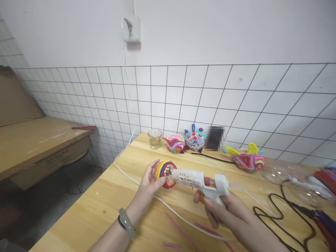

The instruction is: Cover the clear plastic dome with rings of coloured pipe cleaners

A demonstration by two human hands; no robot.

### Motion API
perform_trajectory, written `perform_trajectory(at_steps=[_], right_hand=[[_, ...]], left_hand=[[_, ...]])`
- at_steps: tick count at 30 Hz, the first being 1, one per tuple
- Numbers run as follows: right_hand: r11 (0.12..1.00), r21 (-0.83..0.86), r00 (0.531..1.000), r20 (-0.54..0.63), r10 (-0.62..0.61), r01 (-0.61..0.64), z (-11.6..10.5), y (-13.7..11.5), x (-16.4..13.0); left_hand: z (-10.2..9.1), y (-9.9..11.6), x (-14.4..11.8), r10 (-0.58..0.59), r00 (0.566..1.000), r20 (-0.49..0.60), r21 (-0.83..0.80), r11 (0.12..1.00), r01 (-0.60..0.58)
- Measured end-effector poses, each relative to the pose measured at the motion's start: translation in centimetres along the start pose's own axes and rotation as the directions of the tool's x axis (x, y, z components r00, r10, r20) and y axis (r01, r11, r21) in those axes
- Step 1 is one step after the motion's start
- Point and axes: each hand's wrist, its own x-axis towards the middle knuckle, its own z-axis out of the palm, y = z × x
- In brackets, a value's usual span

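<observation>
My left hand [149, 183] holds a small clear ball wrapped in rainbow-coloured pipe cleaners [166, 174] just above the wooden table [105, 206]. My right hand [223, 213] grips a white hot glue gun [201, 182], whose nozzle touches the wrapped ball's right side. A white cord [168, 206] runs across the table under both hands. Loose pink pipe cleaners [181, 231] lie on the table near my right wrist.
Along the wire grid wall stand a glass cup [154, 138] and three finished colourful pipe-cleaner figures [194, 140]. Clear plastic shells [280, 171], another glue gun [312, 183], black cables [296, 213] and a pipe-cleaner bundle [328, 182] lie right. Cardboard [34, 143] sits left.
</observation>
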Motion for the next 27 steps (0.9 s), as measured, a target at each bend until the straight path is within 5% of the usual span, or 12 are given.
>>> perform_trajectory(at_steps=[6, 27], right_hand=[[0.996, 0.058, 0.996, -0.048, 0.069, -0.066, 0.60, -0.13, -0.33], [0.999, 0.032, 0.999, -0.050, -0.013, 0.015, 0.20, -0.77, -0.39]], left_hand=[[0.02, 0.34, -0.11, -0.023, 1.000, 0.006, -0.014, 1.000, 0.023], [0.02, 0.46, -0.23, -0.032, 0.997, 0.070, -0.057, 0.998, 0.036]])
